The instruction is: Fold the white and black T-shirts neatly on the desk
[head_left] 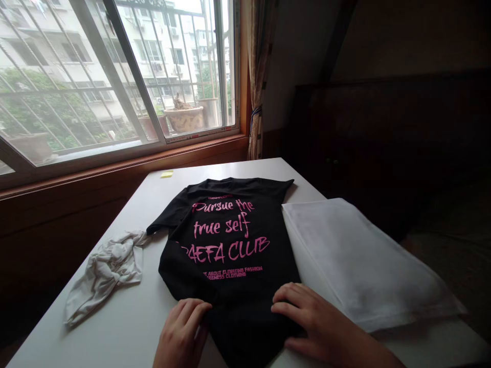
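A black T-shirt (230, 230) with pink lettering lies on the white table, its collar toward the far edge and both short sleeves spread out. My left hand (184, 329) is at the shirt's lower left, fingers pressed together on the fabric edge, which bunches into folds there. On the lower right part of the shirt, my right hand (307, 317) has its fingers bent and slightly apart, the thumb lower down by the side edge; whether it pinches any fabric cannot be made out.
A crumpled white cloth (111, 268) rests on the white table (88, 317) at the left. Flat white fabric (364, 260) lies along the right edge, partly overhanging. A yellow note (166, 174) is near the far left corner. Behind stand a window and a tied curtain (258, 82).
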Demonstrator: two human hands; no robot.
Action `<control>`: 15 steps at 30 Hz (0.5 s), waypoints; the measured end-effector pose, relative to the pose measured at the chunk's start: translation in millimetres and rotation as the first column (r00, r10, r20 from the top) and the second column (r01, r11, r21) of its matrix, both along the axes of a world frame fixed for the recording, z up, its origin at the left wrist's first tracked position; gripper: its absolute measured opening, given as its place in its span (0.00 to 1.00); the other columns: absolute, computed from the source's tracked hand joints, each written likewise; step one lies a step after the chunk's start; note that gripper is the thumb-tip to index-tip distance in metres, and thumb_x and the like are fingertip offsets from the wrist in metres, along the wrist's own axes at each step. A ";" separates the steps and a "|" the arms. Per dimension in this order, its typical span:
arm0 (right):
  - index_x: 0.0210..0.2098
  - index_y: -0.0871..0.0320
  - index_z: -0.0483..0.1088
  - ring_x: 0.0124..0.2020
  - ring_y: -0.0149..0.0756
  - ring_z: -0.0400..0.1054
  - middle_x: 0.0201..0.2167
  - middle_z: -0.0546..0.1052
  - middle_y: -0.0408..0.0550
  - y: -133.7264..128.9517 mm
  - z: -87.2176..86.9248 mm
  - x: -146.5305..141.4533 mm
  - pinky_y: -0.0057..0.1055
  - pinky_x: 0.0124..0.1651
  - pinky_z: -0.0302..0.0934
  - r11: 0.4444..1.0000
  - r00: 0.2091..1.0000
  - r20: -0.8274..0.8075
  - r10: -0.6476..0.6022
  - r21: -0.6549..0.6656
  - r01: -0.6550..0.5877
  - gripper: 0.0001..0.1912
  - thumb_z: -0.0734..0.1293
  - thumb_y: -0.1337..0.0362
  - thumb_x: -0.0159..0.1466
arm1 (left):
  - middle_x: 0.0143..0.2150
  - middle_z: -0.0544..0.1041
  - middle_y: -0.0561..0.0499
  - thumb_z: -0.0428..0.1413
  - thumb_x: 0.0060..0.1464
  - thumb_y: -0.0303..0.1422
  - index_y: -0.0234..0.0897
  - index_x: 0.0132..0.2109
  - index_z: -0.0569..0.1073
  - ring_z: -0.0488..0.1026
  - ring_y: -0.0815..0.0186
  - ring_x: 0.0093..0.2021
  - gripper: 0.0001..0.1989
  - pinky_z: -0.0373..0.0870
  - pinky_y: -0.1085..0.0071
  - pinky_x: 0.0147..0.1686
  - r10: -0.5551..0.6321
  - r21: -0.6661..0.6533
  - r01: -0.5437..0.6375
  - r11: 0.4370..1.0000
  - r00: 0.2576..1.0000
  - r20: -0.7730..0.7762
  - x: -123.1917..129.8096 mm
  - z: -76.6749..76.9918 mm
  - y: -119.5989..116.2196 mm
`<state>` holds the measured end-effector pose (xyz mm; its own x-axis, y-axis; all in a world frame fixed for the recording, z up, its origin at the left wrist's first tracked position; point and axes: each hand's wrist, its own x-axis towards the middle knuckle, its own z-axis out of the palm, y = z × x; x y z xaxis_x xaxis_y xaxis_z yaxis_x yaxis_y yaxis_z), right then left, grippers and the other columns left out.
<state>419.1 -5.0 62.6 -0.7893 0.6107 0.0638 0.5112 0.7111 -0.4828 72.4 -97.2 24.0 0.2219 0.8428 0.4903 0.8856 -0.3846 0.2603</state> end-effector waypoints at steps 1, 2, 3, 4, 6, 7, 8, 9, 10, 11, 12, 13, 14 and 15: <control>0.52 0.52 0.75 0.53 0.48 0.70 0.51 0.76 0.52 -1.1 -1.9 3.4 0.47 0.61 0.63 0.999 1.000 -0.002 -0.014 0.045 0.014 0.24 0.72 0.73 0.56 | 0.44 0.82 0.48 0.53 0.67 0.32 0.44 0.51 0.75 0.81 0.59 0.43 0.10 0.80 0.66 0.41 0.033 -0.008 -0.033 0.999 0.999 0.021 -5.9 1.9 -0.8; 0.51 0.54 0.75 0.51 0.47 0.71 0.49 0.77 0.51 -1.0 -3.6 6.4 0.46 0.59 0.65 0.996 1.000 -0.006 -0.020 0.091 0.020 0.25 0.69 0.76 0.55 | 0.43 0.82 0.48 0.53 0.67 0.32 0.45 0.52 0.75 0.81 0.59 0.42 0.10 0.80 0.66 0.41 0.068 -0.003 -0.068 0.998 0.997 0.045 -11.7 5.0 -1.9; 0.50 0.55 0.75 0.49 0.46 0.72 0.47 0.78 0.51 -0.2 -4.9 9.0 0.45 0.56 0.67 0.991 1.000 -0.011 -0.020 0.133 0.021 0.26 0.67 0.79 0.54 | 0.44 0.82 0.49 0.53 0.67 0.33 0.45 0.53 0.74 0.81 0.60 0.43 0.10 0.80 0.67 0.41 0.106 0.012 -0.107 0.994 0.991 0.076 -17.0 9.6 -3.1; 0.50 0.55 0.74 0.47 0.46 0.72 0.45 0.78 0.51 1.2 -5.7 11.2 0.45 0.54 0.68 0.986 1.000 -0.015 -0.016 0.168 0.019 0.27 0.66 0.80 0.54 | 0.45 0.82 0.49 0.53 0.67 0.33 0.44 0.54 0.74 0.81 0.60 0.43 0.11 0.79 0.68 0.41 0.143 0.023 -0.147 0.989 0.983 0.114 -21.5 15.7 -4.3; 0.51 0.56 0.74 0.46 0.45 0.72 0.44 0.78 0.51 4.6 -4.6 14.3 0.43 0.51 0.70 0.978 0.999 -0.046 -0.016 0.205 0.025 0.27 0.65 0.81 0.54 | 0.46 0.82 0.49 0.52 0.67 0.34 0.44 0.54 0.74 0.81 0.62 0.43 0.11 0.78 0.71 0.39 0.222 0.024 -0.231 0.973 0.955 0.198 -27.8 32.1 -5.8; 0.51 0.56 0.73 0.45 0.44 0.73 0.44 0.78 0.51 6.3 -2.6 15.1 0.42 0.50 0.70 0.978 0.997 -0.081 -0.021 0.206 0.038 0.26 0.64 0.81 0.56 | 0.45 0.81 0.49 0.52 0.68 0.35 0.43 0.53 0.74 0.81 0.62 0.43 0.10 0.78 0.72 0.39 0.255 0.019 -0.266 0.964 0.938 0.234 -29.8 41.6 -6.0; 0.50 0.56 0.73 0.45 0.43 0.73 0.43 0.78 0.51 7.9 0.5 15.4 0.40 0.49 0.70 0.979 0.991 -0.128 -0.032 0.198 0.057 0.23 0.64 0.80 0.58 | 0.45 0.81 0.50 0.52 0.68 0.35 0.43 0.52 0.74 0.80 0.62 0.43 0.10 0.77 0.72 0.39 0.278 0.022 -0.294 0.956 0.924 0.262 -31.4 51.3 -6.0; 0.49 0.55 0.73 0.44 0.41 0.73 0.43 0.77 0.50 9.4 4.7 15.5 0.38 0.48 0.71 0.980 0.982 -0.180 -0.052 0.182 0.085 0.20 0.64 0.78 0.62 | 0.44 0.80 0.49 0.52 0.68 0.36 0.43 0.51 0.75 0.80 0.62 0.43 0.10 0.77 0.72 0.39 0.291 0.033 -0.313 0.949 0.914 0.281 -33.2 60.7 -6.0; 0.48 0.55 0.73 0.43 0.40 0.73 0.42 0.77 0.50 10.9 9.8 15.5 0.36 0.47 0.71 0.979 0.969 -0.233 -0.078 0.164 0.118 0.16 0.63 0.76 0.65 | 0.44 0.80 0.49 0.52 0.68 0.36 0.43 0.51 0.75 0.79 0.62 0.44 0.10 0.76 0.71 0.41 0.290 0.051 -0.318 0.947 0.912 0.289 -35.7 69.4 -6.4; 0.48 0.54 0.73 0.43 0.39 0.73 0.42 0.77 0.50 12.4 15.6 15.7 0.34 0.46 0.71 0.977 0.953 -0.283 -0.108 0.149 0.154 0.14 0.63 0.74 0.68 | 0.44 0.79 0.49 0.53 0.67 0.36 0.44 0.51 0.76 0.79 0.62 0.44 0.10 0.76 0.72 0.42 0.273 0.075 -0.305 0.949 0.919 0.284 -39.3 77.1 -7.3; 0.48 0.53 0.73 0.42 0.38 0.74 0.42 0.77 0.49 13.9 22.0 16.4 0.33 0.46 0.71 0.972 0.936 -0.325 -0.136 0.137 0.189 0.12 0.63 0.72 0.70 | 0.44 0.79 0.49 0.54 0.67 0.37 0.44 0.52 0.76 0.79 0.63 0.44 0.10 0.75 0.73 0.43 0.235 0.093 -0.267 0.959 0.936 0.263 -44.2 83.7 -9.2; 0.48 0.53 0.74 0.43 0.38 0.74 0.42 0.77 0.49 15.4 28.5 17.8 0.33 0.46 0.70 0.968 0.920 -0.360 -0.157 0.128 0.215 0.11 0.63 0.70 0.71 | 0.44 0.79 0.49 0.56 0.66 0.37 0.45 0.52 0.77 0.79 0.64 0.43 0.11 0.75 0.74 0.43 0.184 0.097 -0.211 0.973 0.956 0.230 -50.4 89.3 -12.2; 0.48 0.52 0.74 0.43 0.38 0.74 0.42 0.77 0.48 16.9 35.0 20.0 0.33 0.46 0.70 0.965 0.906 -0.387 -0.172 0.118 0.234 0.10 0.63 0.68 0.71 | 0.43 0.79 0.50 0.57 0.66 0.38 0.47 0.53 0.78 0.79 0.65 0.42 0.11 0.75 0.76 0.42 0.130 0.079 -0.147 0.986 0.973 0.193 -57.8 93.9 -16.3; 0.48 0.51 0.75 0.43 0.38 0.74 0.42 0.77 0.48 18.2 41.2 23.0 0.32 0.46 0.70 0.964 0.897 -0.404 -0.182 0.104 0.243 0.10 0.64 0.67 0.72 | 0.42 0.79 0.50 0.58 0.65 0.39 0.48 0.54 0.78 0.80 0.66 0.40 0.12 0.75 0.77 0.40 0.080 0.045 -0.088 0.995 0.984 0.162 -65.9 97.8 -21.4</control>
